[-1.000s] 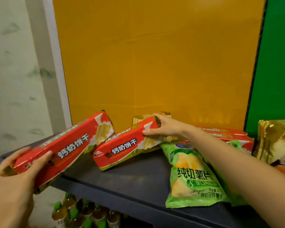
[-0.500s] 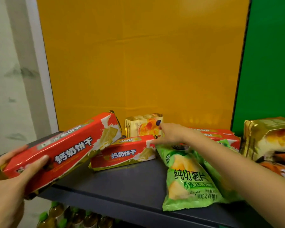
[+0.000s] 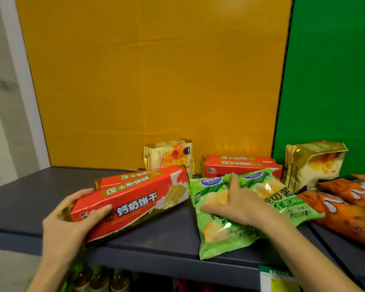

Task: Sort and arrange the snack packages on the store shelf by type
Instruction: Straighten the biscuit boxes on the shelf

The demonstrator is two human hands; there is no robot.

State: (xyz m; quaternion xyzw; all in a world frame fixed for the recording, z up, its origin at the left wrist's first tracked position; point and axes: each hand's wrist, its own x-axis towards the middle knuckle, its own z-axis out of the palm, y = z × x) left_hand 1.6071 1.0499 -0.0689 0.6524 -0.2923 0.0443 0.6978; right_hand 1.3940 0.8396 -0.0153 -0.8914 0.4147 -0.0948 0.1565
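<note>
My left hand point(image 3: 72, 220) grips the near end of a red cracker box point(image 3: 133, 203), which lies on the dark grey shelf point(image 3: 27, 199) in front of a second red cracker box point(image 3: 122, 179). My right hand point(image 3: 234, 203) rests flat with spread fingers on a green chip bag point(image 3: 217, 234); a second green chip bag point(image 3: 282, 199) lies beside it to the right. Two more red cracker boxes point(image 3: 240, 165) are stacked behind the green bags. A gold biscuit pack point(image 3: 169, 157) stands at the back wall, another gold pack point(image 3: 314, 163) at the right.
Orange snack bags point(image 3: 346, 209) lie at the far right of the shelf. A yellow panel point(image 3: 156, 70) and a green panel point(image 3: 329, 81) form the back wall. Green-capped bottles point(image 3: 101, 279) stand on the level below. A price tag point(image 3: 276, 279) hangs on the shelf's front edge.
My left hand brought its red box onto the shelf in front of the other red box. My right hand left that box and came down onto the near green chip bag.
</note>
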